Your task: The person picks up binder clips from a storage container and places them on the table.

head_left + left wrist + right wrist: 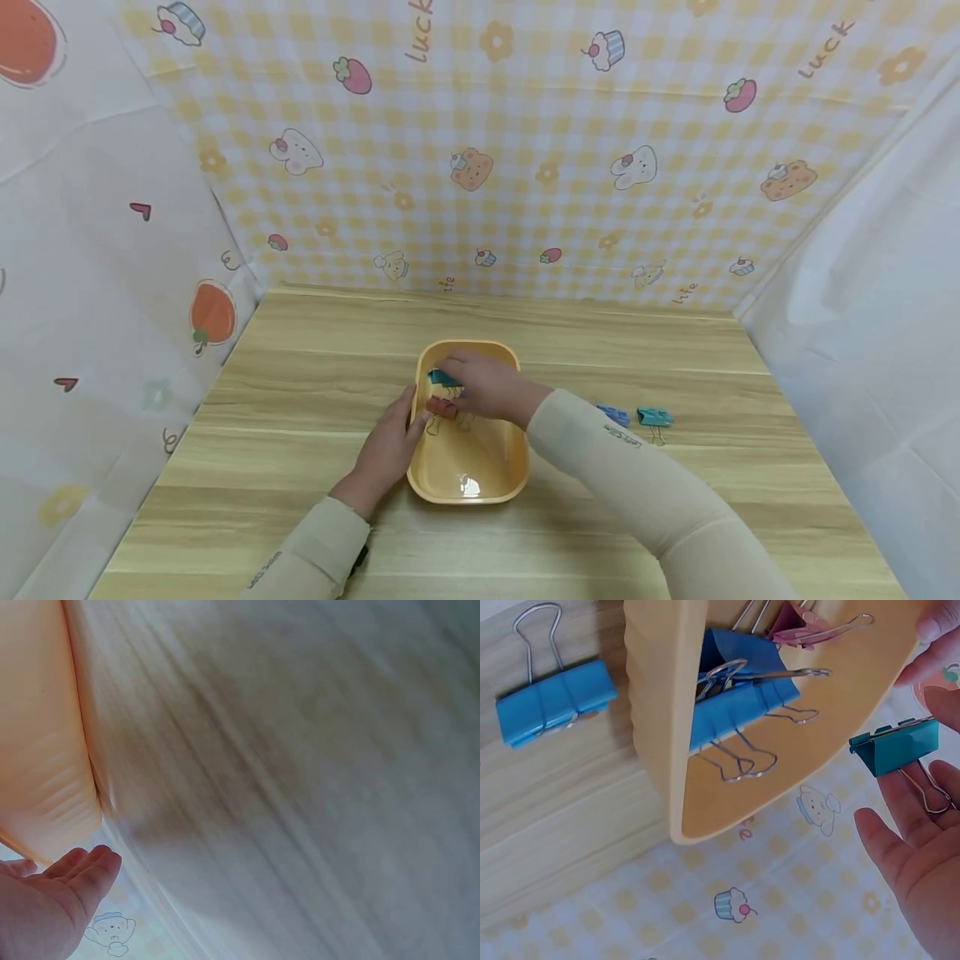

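Observation:
My right hand is over the yellow tray, pinching a teal binder clip between thumb and fingers. My left hand grips the tray's left rim, thumb over the edge and fingers along the outer wall. Inside lie a red binder clip and blue binder clips, their wire handles overlapping. In the head view my right hand covers part of the tray's contents.
On the wooden table, right of the tray, lie a blue binder clip and a teal one, partly near my right sleeve. A patterned cloth hangs behind, with white cloth at both sides.

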Motion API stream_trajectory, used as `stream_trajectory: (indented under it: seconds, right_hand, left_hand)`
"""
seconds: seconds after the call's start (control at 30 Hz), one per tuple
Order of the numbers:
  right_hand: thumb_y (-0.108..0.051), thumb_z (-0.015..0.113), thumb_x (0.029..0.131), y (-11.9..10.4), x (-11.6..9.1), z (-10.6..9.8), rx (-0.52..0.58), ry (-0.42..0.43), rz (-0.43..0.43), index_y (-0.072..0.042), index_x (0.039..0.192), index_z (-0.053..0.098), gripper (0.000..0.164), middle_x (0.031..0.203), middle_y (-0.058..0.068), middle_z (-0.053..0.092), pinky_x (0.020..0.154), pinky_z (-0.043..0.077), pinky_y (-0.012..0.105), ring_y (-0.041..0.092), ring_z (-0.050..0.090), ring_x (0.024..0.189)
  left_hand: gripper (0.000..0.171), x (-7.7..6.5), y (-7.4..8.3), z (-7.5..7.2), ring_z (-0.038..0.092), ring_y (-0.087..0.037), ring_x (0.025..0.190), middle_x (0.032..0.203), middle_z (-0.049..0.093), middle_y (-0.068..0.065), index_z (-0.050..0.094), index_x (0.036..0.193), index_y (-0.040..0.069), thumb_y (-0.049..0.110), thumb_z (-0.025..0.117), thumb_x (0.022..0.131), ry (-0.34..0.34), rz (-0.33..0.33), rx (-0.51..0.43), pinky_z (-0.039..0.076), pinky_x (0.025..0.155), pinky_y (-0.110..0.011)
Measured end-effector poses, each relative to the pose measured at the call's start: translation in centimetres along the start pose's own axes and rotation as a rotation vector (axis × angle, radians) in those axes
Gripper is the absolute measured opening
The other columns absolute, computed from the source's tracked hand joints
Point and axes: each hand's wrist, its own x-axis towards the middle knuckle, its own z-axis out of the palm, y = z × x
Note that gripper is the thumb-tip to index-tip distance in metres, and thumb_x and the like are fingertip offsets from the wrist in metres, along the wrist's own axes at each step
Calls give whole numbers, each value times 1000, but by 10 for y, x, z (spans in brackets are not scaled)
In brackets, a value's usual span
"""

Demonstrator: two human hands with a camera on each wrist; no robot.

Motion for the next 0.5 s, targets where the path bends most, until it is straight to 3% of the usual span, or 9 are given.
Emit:
stream_trajectory:
  seconds: [0.27, 0.5]
  right_hand:
    - [-9, 74, 82, 8, -10, -5, -19, 72, -13, -5, 132, 55, 53, 132, 8, 57, 102, 46, 34, 23, 56, 120]
    - [-8, 73, 84, 13, -22, -9, 2, 82, 12, -6, 132, 55, 52, 135, 10, 55, 101, 47, 37, 27, 54, 124]
  left_hand:
    - [62, 0, -2, 0, 31, -42, 138, 151, 32, -27, 21, 153, 1, 28, 46, 103, 5, 7, -4, 27, 112, -55]
    - [62, 0, -1, 1, 32, -42, 138, 151, 32, -27, 21, 153, 1, 28, 46, 103, 9, 0, -13, 27, 112, -55]
